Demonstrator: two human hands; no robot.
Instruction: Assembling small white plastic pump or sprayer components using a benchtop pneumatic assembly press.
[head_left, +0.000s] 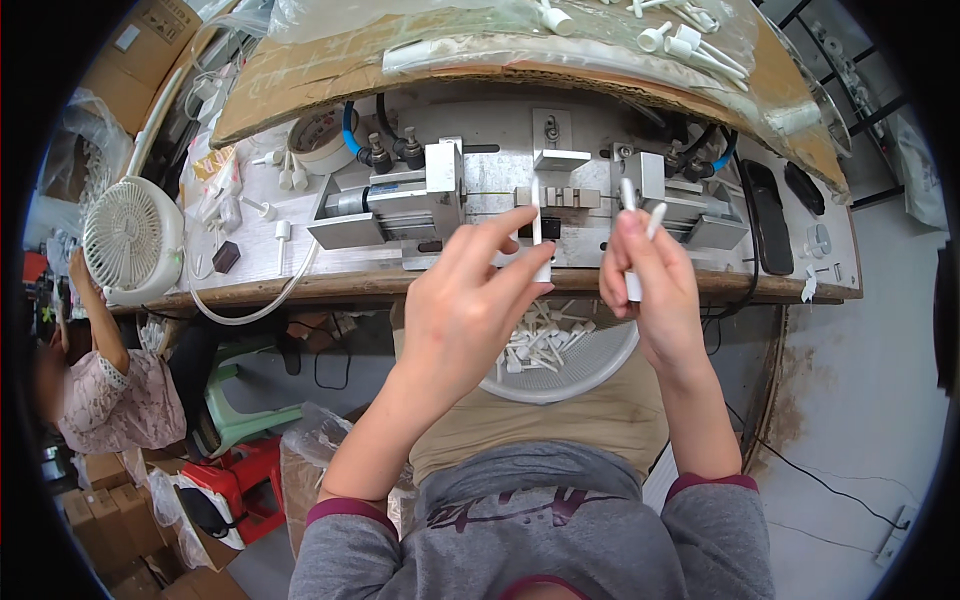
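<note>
My left hand (462, 305) is closed on a slim white plastic rod (537, 225), pinched upright between thumb and fingers in front of the metal clamp block (570, 197). My right hand (655, 285) is wrapped round white plastic rods; one rod tip (627, 192) and a second, slanted tip (657, 215) stick up from the fingers, and a broader white end shows below. Metal slides with cylinders flank the clamp block, one on the left (390, 208) and one on the right (690, 205). Under my hands, a white mesh basket (610, 365) holds many similar white plastic pieces (545, 340).
A cardboard sheet (300, 95) with more white pieces overhangs the bench's back. Left are a white fan (130, 240), a tape roll (322, 140) and a loose hose (245, 318). A black phone (767, 215) lies right. A person (120, 395) sits at far left.
</note>
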